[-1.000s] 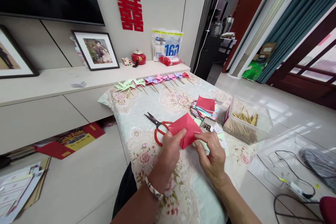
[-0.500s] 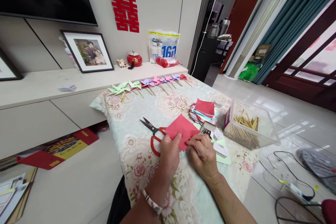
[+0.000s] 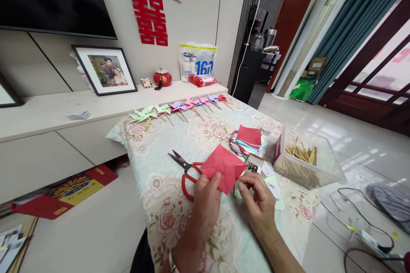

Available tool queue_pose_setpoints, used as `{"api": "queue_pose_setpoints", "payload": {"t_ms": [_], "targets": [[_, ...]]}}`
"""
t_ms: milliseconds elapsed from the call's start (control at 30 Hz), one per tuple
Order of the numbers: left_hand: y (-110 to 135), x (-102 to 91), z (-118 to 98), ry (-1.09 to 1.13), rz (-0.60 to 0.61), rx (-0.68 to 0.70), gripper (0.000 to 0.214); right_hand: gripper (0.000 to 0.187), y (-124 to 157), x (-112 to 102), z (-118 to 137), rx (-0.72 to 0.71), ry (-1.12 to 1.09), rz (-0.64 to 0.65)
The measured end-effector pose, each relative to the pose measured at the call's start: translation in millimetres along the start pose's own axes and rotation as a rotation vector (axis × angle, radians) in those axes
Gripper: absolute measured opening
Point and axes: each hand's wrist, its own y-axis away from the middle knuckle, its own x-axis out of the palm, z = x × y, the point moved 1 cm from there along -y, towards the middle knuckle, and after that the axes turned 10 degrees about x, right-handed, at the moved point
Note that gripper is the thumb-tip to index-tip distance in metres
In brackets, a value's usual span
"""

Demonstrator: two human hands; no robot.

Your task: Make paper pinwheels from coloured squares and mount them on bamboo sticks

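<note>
My left hand (image 3: 207, 194) pinches a red paper square (image 3: 222, 164) near its lower left edge, thumb on top. Crossing crease lines mark the paper, which is tilted with a corner pointing away from me. Beside its lower right edge is my right hand (image 3: 260, 198), fingers bent and the thumb slightly apart from the index finger. The index fingertip is at the paper's edge; I cannot tell whether it touches. Scissors with red handles (image 3: 188, 175) lie open on the table to the left, their handles partly behind the paper and my left hand.
A flowered cloth covers the table (image 3: 166, 145). Paper pinwheels on sticks (image 3: 179, 107) line its far edge. Farther right are a stack of coloured paper squares (image 3: 249, 136), a small box of metal pieces (image 3: 252, 167) and a clear bin (image 3: 329, 170) holding wooden sticks (image 3: 301, 153).
My right hand has shifted right and its fingers have loosened. The red paper is still in my left hand, more of its creased surface showing. The view has tilted slightly upward.
</note>
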Motion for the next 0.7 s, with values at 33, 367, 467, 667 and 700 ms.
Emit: {"api": "queue_pose_setpoints", "payload": {"t_ms": [33, 367, 467, 667, 700], "targets": [[0, -0.9, 1, -0.006, 0.011, 0.008, 0.036, 0.007, 0, -1, -1, 0.051, -0.053, -0.028], [8, -2.4, 4, -0.09, 0.084, 0.025, 0.023, 0.028, 6, -3, -20, 0.387, -0.55, -0.052], [10, 0.5, 2, -0.07, 0.122, -0.019, 0.021, 0.033, 6, -3, -20, 0.377, -0.575, -0.053], [10, 1.2, -1, -0.043, 0.116, -0.031, 0.026, 0.048, 6, -2, -21, 0.387, -0.618, -0.07], [10, 1.3, -1, -0.039, 0.124, -0.032, 0.026, 0.047, 7, -2, -21, 0.391, -0.625, -0.074]]}}
